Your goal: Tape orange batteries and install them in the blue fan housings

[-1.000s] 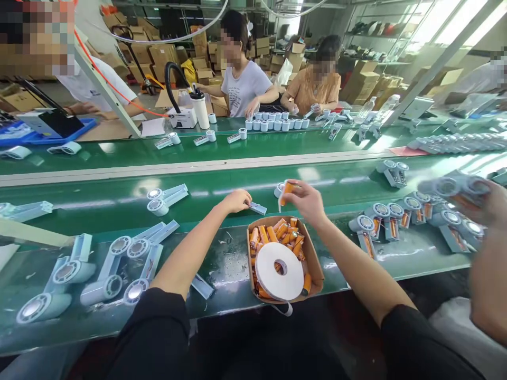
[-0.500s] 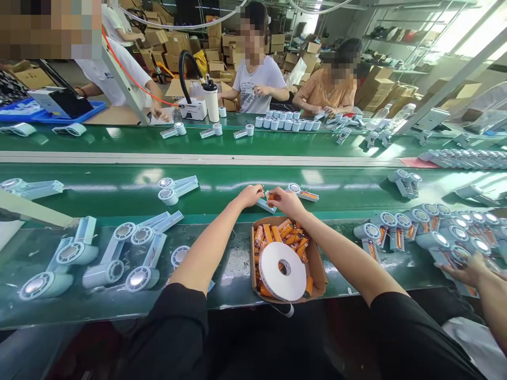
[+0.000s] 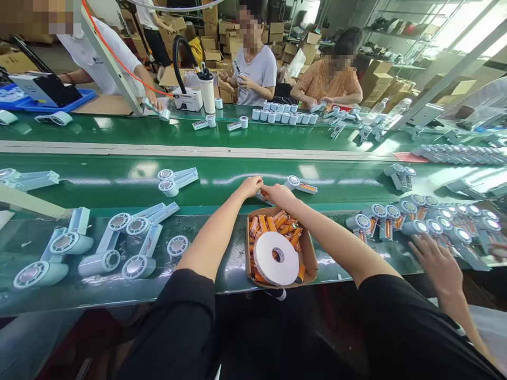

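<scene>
My left hand (image 3: 251, 186) is closed, its fingertips pinched at the upper end of a pale blue handheld fan casing (image 3: 264, 198) above the green belt. My right hand (image 3: 280, 196) is closed too, its fingers meeting the left fingertips over the casing's handle. What lies under the right fingers is hidden. Just right of them lies another fan casing (image 3: 293, 182) with an orange battery (image 3: 306, 187) in its handle. Below my hands stands a cardboard box (image 3: 312, 272) of orange batteries (image 3: 271, 224), with a white tape roll (image 3: 261, 258) on top.
Several open fan casings (image 3: 105, 261) lie at left, two more (image 3: 168, 187) on the belt (image 3: 222, 196). Casings with batteries (image 3: 392, 212) crowd the right, beside a co-worker's hand (image 3: 439, 264). Across the divider (image 3: 232, 152), people work at another belt (image 3: 130, 126).
My right hand has moved left against my left fingertips; the orange battery it held is out of sight. The co-worker's hand at right has shifted left and lies flatter. The view has tilted slightly.
</scene>
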Available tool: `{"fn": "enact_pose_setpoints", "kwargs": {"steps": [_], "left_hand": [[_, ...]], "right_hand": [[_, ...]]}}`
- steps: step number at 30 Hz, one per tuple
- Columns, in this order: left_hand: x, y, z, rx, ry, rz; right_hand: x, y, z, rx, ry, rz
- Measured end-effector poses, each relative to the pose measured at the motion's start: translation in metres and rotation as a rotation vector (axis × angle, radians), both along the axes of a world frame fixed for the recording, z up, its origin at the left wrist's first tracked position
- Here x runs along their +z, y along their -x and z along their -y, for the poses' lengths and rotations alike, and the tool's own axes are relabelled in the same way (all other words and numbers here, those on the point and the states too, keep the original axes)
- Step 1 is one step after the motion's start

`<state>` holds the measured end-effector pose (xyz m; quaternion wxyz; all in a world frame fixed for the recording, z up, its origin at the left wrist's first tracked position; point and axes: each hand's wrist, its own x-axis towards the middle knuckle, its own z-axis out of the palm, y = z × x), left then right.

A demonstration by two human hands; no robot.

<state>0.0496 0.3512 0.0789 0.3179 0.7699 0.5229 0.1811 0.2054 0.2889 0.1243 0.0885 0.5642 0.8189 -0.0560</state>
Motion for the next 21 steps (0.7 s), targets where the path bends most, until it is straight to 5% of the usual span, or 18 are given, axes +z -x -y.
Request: {"fn": "enact_pose_setpoints", "kwargs": {"steps": [7, 13, 17, 21], "left_hand": [[0.001, -0.006, -0.001, -0.023, 0.031, 0.006], [0.015, -0.015, -0.003, 0.017, -0.015, -0.061], [0.026, -0.001, 0.017, 0.057, -0.142, -0.095], [0.032, 0.017, 0.043, -0.012, -0.267, -0.151]], "right_hand": [[-0.002, 0.012, -0.003, -0.007, 0.086, 0.01], [0.027, -0.017, 0.0, 0.026, 0.033, -0.186], [0.024, -0.071, 0.054, -0.053, -0.111, -0.423], [-0.016, -0.122, 0.13, -0.262, -0.143, -0.993]]}}
